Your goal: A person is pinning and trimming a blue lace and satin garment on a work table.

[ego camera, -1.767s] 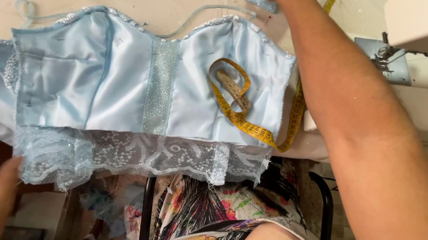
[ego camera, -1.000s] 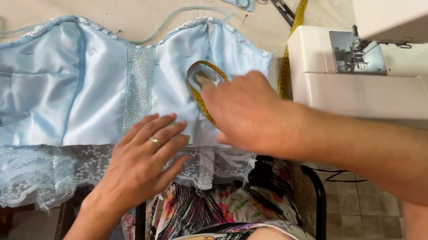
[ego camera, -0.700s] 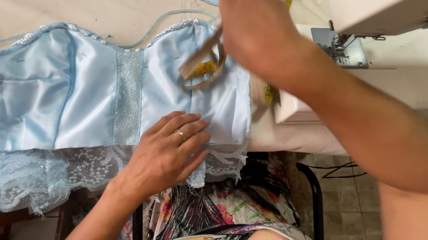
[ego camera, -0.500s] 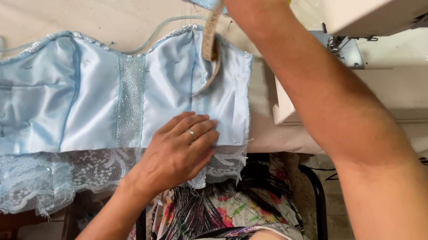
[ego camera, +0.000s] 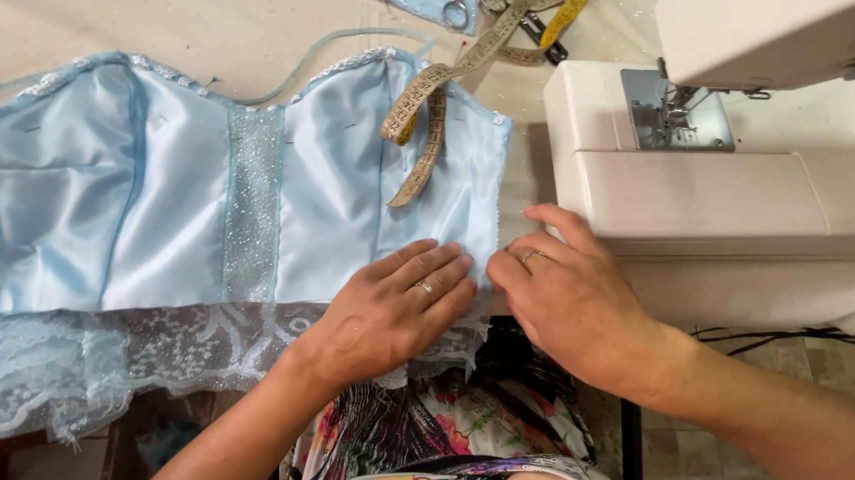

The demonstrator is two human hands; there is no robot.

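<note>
Pale blue satin bodice (ego camera: 179,203) lies spread flat on a beige worktable (ego camera: 113,8), its lace hem (ego camera: 88,357) hanging over the near edge. The person's left hand (ego camera: 393,308) presses palm-down on the bodice's lower right corner, fingers stretched out and close together, a ring on one of them, gripping nothing. The right hand (ego camera: 569,290) rests just beside it at the garment's right edge, fingers loosely bent, their tips meeting the cloth near the left hand's; whether they pinch the edge cannot be told. A yellow tape measure (ego camera: 426,120) trails across the bodice's upper right panel, well above both hands. Scissors (ego camera: 456,1) lie at the table's far side, and a white sewing machine (ego camera: 734,161) stands just right of the right hand.
</note>
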